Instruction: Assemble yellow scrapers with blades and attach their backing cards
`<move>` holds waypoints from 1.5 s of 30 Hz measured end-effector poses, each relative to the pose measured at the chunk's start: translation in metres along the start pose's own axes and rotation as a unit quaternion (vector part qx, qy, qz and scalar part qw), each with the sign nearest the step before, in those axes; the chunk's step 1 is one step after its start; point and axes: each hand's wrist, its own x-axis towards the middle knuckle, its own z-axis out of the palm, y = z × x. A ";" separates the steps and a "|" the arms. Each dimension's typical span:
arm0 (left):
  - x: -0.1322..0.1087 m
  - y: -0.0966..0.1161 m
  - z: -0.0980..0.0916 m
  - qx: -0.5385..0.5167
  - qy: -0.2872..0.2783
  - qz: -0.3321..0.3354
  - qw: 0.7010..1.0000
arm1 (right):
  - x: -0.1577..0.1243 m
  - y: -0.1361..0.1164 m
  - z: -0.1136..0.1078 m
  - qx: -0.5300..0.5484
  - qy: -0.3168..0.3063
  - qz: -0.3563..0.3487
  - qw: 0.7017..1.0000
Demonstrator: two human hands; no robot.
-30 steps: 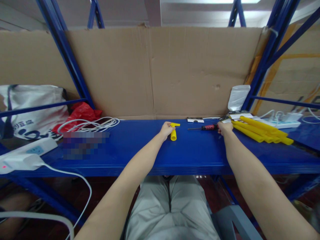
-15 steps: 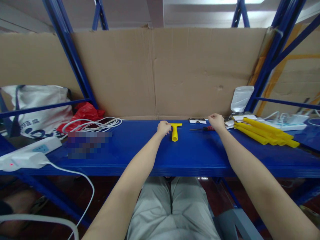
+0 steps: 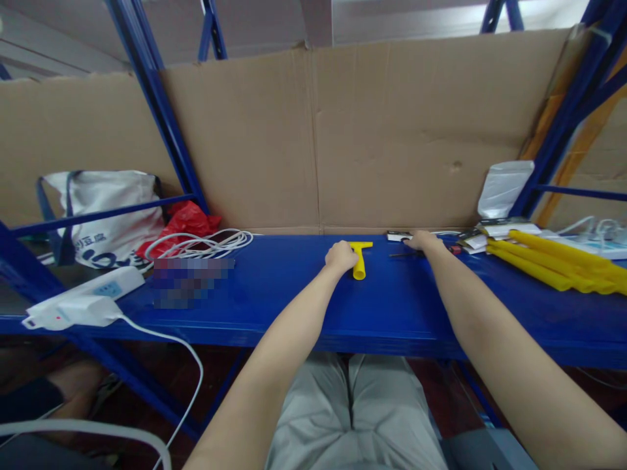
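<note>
On the blue shelf top [image 3: 382, 307] lies a yellow T-shaped piece [image 3: 360, 261], its round open end facing me. My left hand [image 3: 341, 257] is closed at the left side of that piece, gripping the end of its crossbar. My right hand [image 3: 424, 241] reaches over a screwdriver [image 3: 455, 249] with a red and black handle; its thin shaft points left. The right fingertips are low, near the shaft and a small black and white packet [image 3: 399, 236]. Whether they hold anything is hidden.
Several yellow tubes [image 3: 553, 264] and small boxes [image 3: 509, 226] lie at right. On the left are a white power strip [image 3: 88, 297], coiled white cable [image 3: 210, 245], a red plastic bag [image 3: 189, 225] and a white cloth bag [image 3: 112, 222]. Cardboard [image 3: 392, 137] stands behind.
The view has shifted, so things at the right sit further right. My right hand has moved left along the screwdriver, from its handle side towards the shaft. My left hand stays at the yellow piece.
</note>
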 end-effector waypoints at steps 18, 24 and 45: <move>0.001 0.000 0.002 0.002 0.010 0.003 1.000 | -0.018 -0.009 -0.006 -0.076 -0.023 0.053 0.995; 0.002 0.000 0.002 0.003 0.002 -0.001 1.000 | -0.021 -0.008 -0.004 -0.059 -0.004 0.085 0.995; 0.007 -0.003 0.012 -0.013 -0.011 0.009 1.000 | -0.032 -0.017 -0.025 0.305 0.183 0.016 0.935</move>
